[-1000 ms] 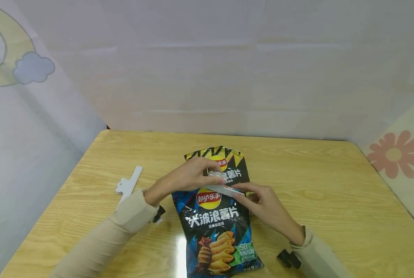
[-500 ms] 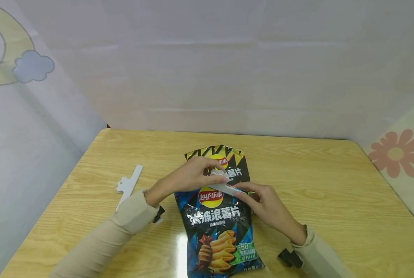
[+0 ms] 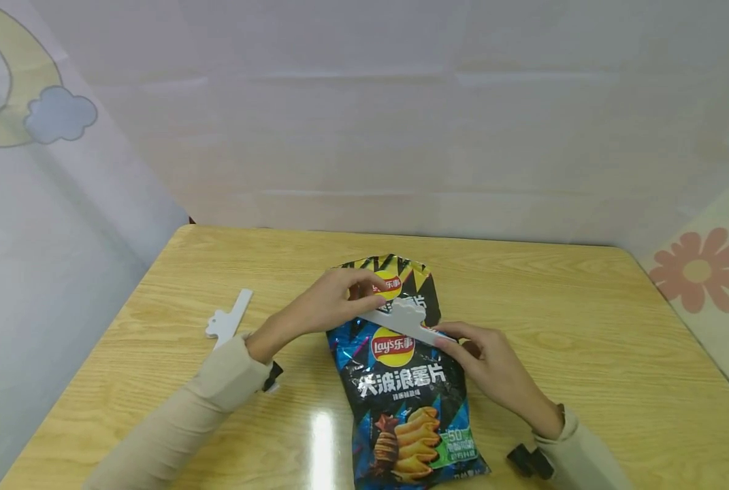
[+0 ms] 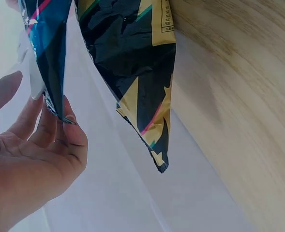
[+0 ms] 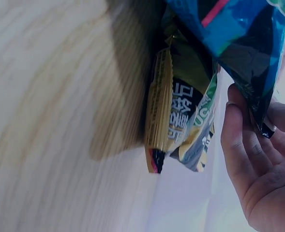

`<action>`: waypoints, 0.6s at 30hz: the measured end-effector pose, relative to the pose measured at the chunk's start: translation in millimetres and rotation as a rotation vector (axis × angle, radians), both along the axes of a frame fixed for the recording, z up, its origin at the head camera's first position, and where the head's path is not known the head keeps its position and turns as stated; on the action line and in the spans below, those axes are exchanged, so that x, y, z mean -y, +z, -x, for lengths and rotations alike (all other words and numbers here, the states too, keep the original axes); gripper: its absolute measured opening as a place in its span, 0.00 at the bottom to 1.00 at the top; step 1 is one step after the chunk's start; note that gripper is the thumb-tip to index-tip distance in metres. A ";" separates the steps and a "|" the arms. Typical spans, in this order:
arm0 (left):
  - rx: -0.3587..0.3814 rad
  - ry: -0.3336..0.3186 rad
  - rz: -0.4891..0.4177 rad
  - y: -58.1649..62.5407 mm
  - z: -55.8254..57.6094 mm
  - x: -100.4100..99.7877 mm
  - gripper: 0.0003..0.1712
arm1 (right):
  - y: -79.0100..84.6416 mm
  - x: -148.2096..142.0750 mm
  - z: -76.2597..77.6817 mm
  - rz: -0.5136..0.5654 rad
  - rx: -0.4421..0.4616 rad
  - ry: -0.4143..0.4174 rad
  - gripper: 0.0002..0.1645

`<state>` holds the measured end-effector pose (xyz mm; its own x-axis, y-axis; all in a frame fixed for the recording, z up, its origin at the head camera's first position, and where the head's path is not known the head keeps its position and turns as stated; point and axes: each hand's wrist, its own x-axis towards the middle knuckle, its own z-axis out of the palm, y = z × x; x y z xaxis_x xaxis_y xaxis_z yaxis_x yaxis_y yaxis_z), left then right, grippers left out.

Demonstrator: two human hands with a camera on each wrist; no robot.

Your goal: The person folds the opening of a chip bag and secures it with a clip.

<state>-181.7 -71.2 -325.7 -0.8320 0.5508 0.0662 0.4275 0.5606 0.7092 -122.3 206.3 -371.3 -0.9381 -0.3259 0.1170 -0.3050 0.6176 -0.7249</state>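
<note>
A blue-and-black bag of potato chips [image 3: 395,401] stands tilted in the middle of the table. Along its top edge lies a white sealing clip [image 3: 408,318] with a cloud-shaped handle. My left hand [image 3: 333,299] is at the clip's left end; in the left wrist view its thumb is apart from the bag, while other fingertips touch the bag's corner from behind. At the opposite corner, my right hand [image 3: 489,357] pinches the bag beside the clip's end. Behind it is a yellow-and-black chip bag [image 3: 416,279], partly hidden.
A second white clip [image 3: 229,320] lies on the table [image 3: 585,327] to the left, partly covered by the left sleeve. A pale cloth backdrop [image 3: 364,136] rises behind the table's far edge.
The blue bag has shifted right with the clip and my right hand. My left hand has moved slightly up and left off the clip's handle, now uncovered.
</note>
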 end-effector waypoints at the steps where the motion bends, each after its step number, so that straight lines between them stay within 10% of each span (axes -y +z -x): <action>1: -0.001 0.006 -0.003 -0.1 -0.4 0.5 0.17 | -0.2 -1.2 -0.2 -0.003 -0.009 -0.003 0.15; 18: 0.024 0.092 -0.032 -6.1 -1.4 9.0 0.19 | 4.9 -26.7 -6.9 -0.018 0.000 -0.072 0.16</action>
<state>-180.3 -80.1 -331.7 -0.8804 0.4701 0.0622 0.3583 0.5736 0.7366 -115.4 233.1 -366.4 -0.9592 -0.2595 0.1121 -0.2594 0.6506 -0.7137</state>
